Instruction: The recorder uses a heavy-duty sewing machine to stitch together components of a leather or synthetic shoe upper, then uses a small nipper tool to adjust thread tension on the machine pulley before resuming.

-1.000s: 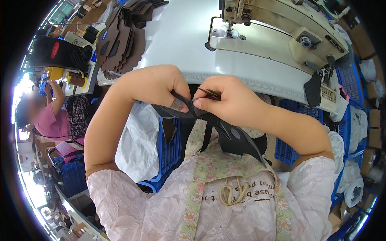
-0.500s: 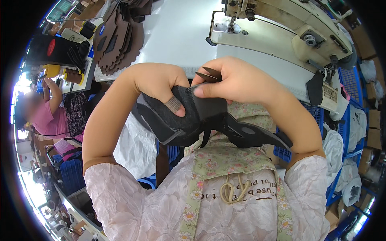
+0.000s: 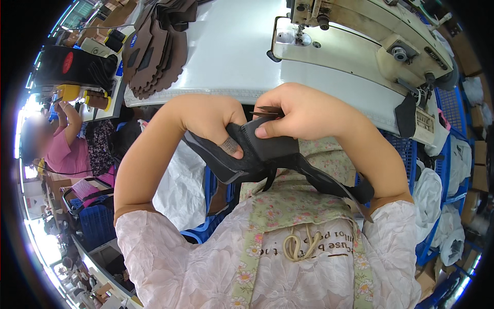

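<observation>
I hold a black shoe upper (image 3: pixel 275 150) above my lap, close to the table's front edge. My left hand (image 3: pixel 211 121) is closed on its left part, with a bandaged thumb on the outside and the fingers hidden behind. A stitched seam runs between the two hands. My right hand (image 3: pixel 298 113) pinches the upper beside that seam, thumb on top. Dark pointed blades, like thread snips (image 3: pixel 265 112), stick out between its fingers, and the rest of them is hidden in the palm. The upper's long end hangs toward my right forearm.
A sewing machine (image 3: pixel 360 56) stands on the white table (image 3: pixel 226 56) at the far right. Brown cut pieces (image 3: pixel 157 56) lie stacked at the far left. Blue crates (image 3: pixel 95 224) and a white bag (image 3: pixel 180 185) are lower left. Another person (image 3: pixel 69 144) sits at the left.
Both hands have come slightly nearer to my body and to the right with the upper. Its hanging right end has twisted, and the seam has tilted a little.
</observation>
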Motion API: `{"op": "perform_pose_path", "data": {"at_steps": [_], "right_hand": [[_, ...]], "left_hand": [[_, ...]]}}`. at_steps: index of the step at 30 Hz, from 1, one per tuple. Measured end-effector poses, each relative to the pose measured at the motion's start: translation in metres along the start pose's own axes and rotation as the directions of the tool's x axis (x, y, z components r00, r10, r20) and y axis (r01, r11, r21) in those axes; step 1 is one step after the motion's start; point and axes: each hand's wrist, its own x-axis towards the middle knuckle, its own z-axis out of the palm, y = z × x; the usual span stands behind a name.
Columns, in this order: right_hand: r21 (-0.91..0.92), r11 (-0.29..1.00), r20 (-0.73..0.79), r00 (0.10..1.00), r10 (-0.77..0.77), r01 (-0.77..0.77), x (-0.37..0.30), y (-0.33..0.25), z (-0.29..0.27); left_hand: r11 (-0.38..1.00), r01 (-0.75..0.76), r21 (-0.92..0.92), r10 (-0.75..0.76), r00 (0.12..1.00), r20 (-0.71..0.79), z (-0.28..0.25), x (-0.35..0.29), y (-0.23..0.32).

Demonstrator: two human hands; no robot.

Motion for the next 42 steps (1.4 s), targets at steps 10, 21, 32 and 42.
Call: {"op": "perform_pose_path", "data": {"at_steps": [10, 21, 32, 42], "right_hand": [[0.148, 0.985, 0.004, 0.996, 0.092, -0.091, 0.002, 0.007, -0.007], [-0.053, 0.998, 0.086, 0.995, 0.043, -0.039, 0.000, 0.022, -0.024], [0.132, 0.991, 0.051, 0.998, -0.032, 0.025, 0.002, 0.041, -0.024], [0.303, 0.952, -0.005, 0.999, -0.040, 0.040, -0.004, 0.062, -0.025]], "left_hand": [[0.970, -0.089, -0.227, 0.082, 0.996, -0.038, 0.005, 0.000, -0.010], [0.949, -0.061, -0.308, 0.086, 0.994, 0.069, 0.004, 0.011, -0.028], [0.939, -0.133, -0.316, 0.145, 0.989, 0.014, 0.012, 0.019, -0.030], [0.926, -0.090, -0.367, 0.094, 0.996, -0.007, 0.008, 0.021, -0.012]]}}
